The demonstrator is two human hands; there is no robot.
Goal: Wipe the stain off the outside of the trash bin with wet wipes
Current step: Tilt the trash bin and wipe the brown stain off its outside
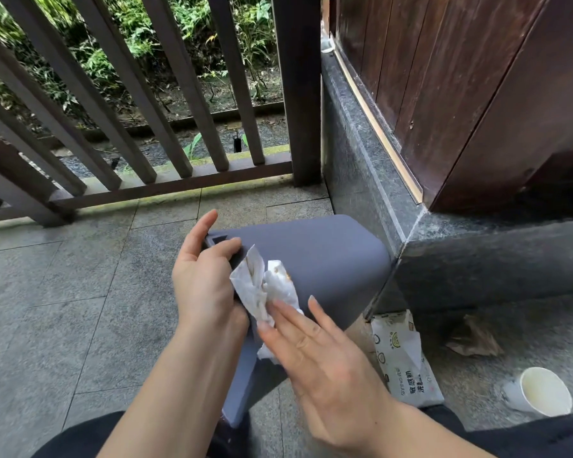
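Currently, state of parts as follows
Trash bin: grey moulded plastic, matt and smooth, corners rounded; it lies on its side on the floor, between the person's knees and the stone plinth, with a recessed handle slot at its upper left corner
Wet wipe: white, crumpled into loose folds, marked with yellow-brown stain; it rests against the outer wall of the trash bin, near the handle slot
Left hand: at the left edge of the trash bin; thumb laid across the handle slot, fingers straight and close together, tips raised off the surface; whether the palm touches the wet wipe cannot be told
Right hand: fingers straight and slightly spread, fingertips pressing the lower part of the wet wipe onto the trash bin
Wipes pack: soft white film pouch, flap lifted, printed with round green-and-yellow emblems and Chinese characters too small to read fully; it lies on the floor just right of the trash bin
Paper cup: white, tipped on its side, mouth facing the camera, right of the wipes pack
Floor: grey speckled stone tiles with narrow joints, open to the left of the trash bin
Railing: dark square wooden bars, closing the far edge of the floor
Stone plinth: dark polished granite, touching or nearly touching the right corner of the trash bin
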